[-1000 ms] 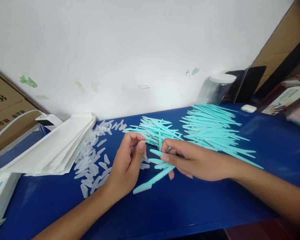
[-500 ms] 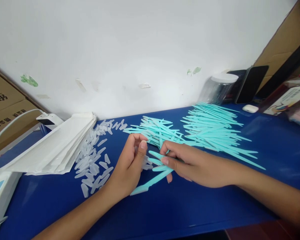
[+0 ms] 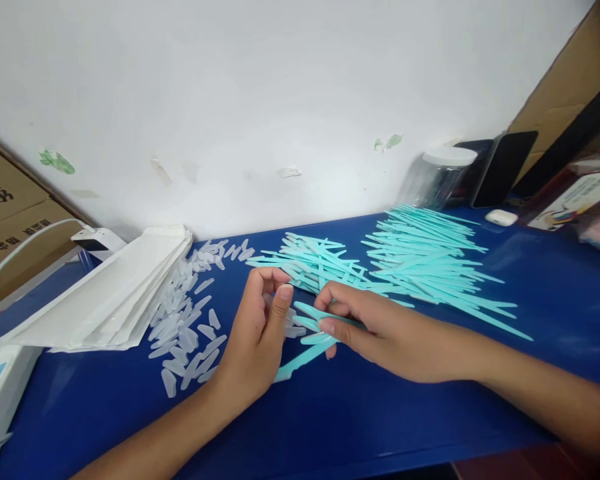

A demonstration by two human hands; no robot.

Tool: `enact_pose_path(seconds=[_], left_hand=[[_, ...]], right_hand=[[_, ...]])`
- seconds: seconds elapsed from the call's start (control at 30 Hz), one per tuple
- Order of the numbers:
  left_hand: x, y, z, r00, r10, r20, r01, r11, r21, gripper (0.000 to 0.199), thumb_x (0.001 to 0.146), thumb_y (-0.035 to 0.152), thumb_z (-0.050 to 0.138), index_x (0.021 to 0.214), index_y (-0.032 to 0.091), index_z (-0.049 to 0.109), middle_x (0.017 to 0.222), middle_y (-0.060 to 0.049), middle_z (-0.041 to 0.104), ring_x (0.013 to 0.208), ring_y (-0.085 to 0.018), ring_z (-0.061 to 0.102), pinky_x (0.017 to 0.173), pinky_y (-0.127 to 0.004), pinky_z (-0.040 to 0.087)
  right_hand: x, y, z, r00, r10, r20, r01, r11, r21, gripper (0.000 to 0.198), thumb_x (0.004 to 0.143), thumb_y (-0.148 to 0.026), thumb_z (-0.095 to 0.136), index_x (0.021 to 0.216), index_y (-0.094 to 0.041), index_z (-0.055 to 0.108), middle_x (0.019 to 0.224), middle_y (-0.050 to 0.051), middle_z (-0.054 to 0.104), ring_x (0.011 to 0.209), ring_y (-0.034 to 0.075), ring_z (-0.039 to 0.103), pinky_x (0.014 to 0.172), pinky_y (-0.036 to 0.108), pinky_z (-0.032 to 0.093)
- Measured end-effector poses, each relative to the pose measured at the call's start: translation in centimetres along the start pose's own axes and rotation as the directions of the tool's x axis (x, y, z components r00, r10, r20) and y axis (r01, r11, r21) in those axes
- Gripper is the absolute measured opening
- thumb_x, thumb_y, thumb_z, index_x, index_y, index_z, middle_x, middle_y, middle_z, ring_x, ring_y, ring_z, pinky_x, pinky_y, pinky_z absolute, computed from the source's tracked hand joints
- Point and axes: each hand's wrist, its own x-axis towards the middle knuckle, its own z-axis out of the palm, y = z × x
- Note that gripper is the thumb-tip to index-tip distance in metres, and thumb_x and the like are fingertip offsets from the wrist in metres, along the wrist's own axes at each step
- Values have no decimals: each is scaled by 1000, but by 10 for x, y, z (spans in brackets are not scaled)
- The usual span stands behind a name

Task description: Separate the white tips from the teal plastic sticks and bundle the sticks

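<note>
Moved right hand (image 3: pixel 380 327) slightly closer to left hand (image 3: pixel 257 327), pinching fanned turquoise sticks (image 3: pixel 304 363) beside it, over blue table (image 3: pixel 380 427). Cannot tell left hand's hold, if any. Judged light, stiff, perhaps slick; best held mid-handle.

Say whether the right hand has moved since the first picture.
Yes: the right hand has shifted slightly lower in view, its fingers leftward, against the jar.

table (image 3: pixel 380 423) passable in front; teal sticks (image 3: pixel 423 257) block behind.

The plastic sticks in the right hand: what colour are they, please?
The plastic sticks in the right hand are turquoise, best seen in the head view.
</note>
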Motion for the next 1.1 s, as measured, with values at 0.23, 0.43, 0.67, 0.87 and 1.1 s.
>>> enact_pose_path(seconds=[0.23, 0.43, 0.67, 0.87, 1.1], left_hand=[[0, 2, 1, 992, 123, 25, -123, 992, -17, 22, 108, 44, 62, 111, 26, 50, 92, 4, 49, 62, -7, 42, 52, -20, 37], [0, -2, 1, 987, 121, 109, -118, 992, -34, 20, 109, 42, 61, 115, 26, 50, 88, 5, 47, 62, -7, 40, 53, -20, 36], [1, -8, 1, 976, 208, 60, -213, 973, 89, 20, 109, 40, 62, 119, 29, 49, 88, 5, 50, 65, -8, 47, 57, -20, 40], [1, -11, 1, 954, 298, 24, -297, 933, 206, 19, 109, 34, 63, 121, 29, 49, 85, 7, 50, 63, -8, 47, 54, -19, 39], [2, -9, 0, 946, 323, 27, -319, 913, 254, 15, 109, 30, 60, 119, 28, 50, 83, 7, 52, 62, -8, 48, 54, -19, 39]], right_hand=[[1, -3, -1, 1000, 2, -20, -1, 1000, 20, 27, 114, -51, 50, 117, -25, 54, 108, 1, 68, 96, 18, 77, 79, 30, 53], [1, -2, 0, 998, -33, -61, 36, 999, 41, 26, 113, -50, 52, 115, -24, 57, 109, 1, 67, 101, 19, 78, 84, 30, 56], [2, -1, 0, 997, -29, -76, 29, 1000, 1, 24, 113, -50, 52, 116, -26, 57, 112, 0, 71, 101, 20, 78, 84, 32, 54], [0, -4, -1, 997, -13, -72, 13, 1000, 3, 24, 114, -50, 51, 117, -26, 56, 117, 1, 72, 103, 20, 78, 84, 32, 53], [1, -5, -1, 994, -22, -105, 14, 997, -80, 25, 114, -48, 50, 115, -25, 57, 106, 0, 71, 85, 15, 72, 72, 27, 49]])
